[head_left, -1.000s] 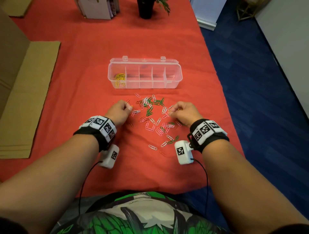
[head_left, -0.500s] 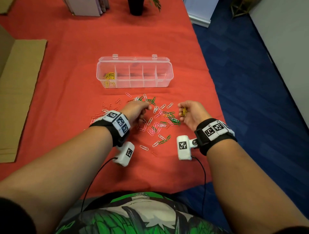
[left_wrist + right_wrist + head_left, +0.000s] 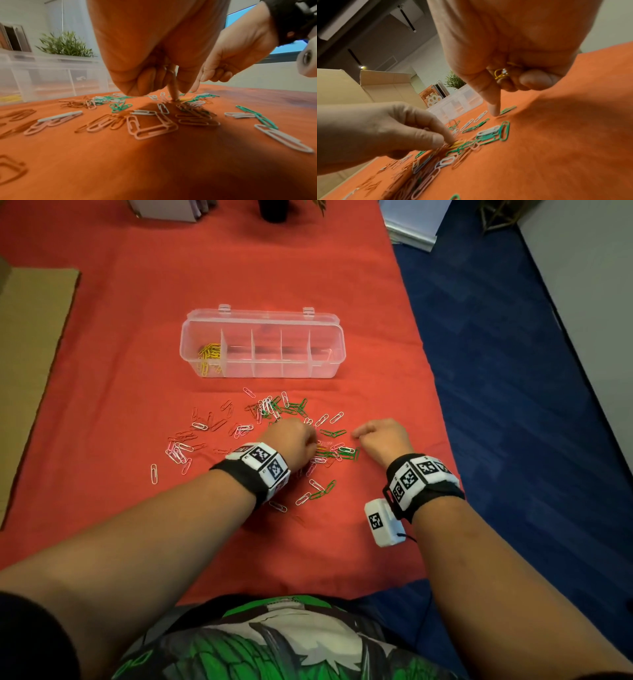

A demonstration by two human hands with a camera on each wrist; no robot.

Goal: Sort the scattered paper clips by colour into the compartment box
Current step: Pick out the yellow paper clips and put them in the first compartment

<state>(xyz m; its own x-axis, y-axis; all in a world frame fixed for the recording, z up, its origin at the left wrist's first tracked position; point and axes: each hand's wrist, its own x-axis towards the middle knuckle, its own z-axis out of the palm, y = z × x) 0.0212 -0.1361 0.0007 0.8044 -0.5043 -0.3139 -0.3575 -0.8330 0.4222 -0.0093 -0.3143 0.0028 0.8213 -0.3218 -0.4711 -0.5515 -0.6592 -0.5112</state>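
The clear compartment box [image 3: 337,350] stands open on the red cloth, with yellow clips [image 3: 209,356] in its leftmost compartment. Green, white, pink and red paper clips [image 3: 274,409] lie scattered in front of it. My left hand [image 3: 313,445] is in the middle of the pile, fingers curled round a thin clip [image 3: 167,69] of unclear colour. Its index fingertip [image 3: 174,97] presses down beside a yellow clip [image 3: 457,143]. My right hand [image 3: 356,436] holds yellow clips [image 3: 500,73] in its curled fingers. The extended right index fingertip [image 3: 494,112] touches the cloth by a green clip [image 3: 507,109].
The red cloth [image 3: 137,337] ends at the table's right edge, with blue carpet [image 3: 513,371] beyond. Flat cardboard [image 3: 30,354] lies at the left. A dark plant pot [image 3: 272,210] and books [image 3: 168,208] stand at the far end.
My left hand has moved right, from the pile's left side into its middle. My right hand has stayed at the pile's right edge with its yellow clips.
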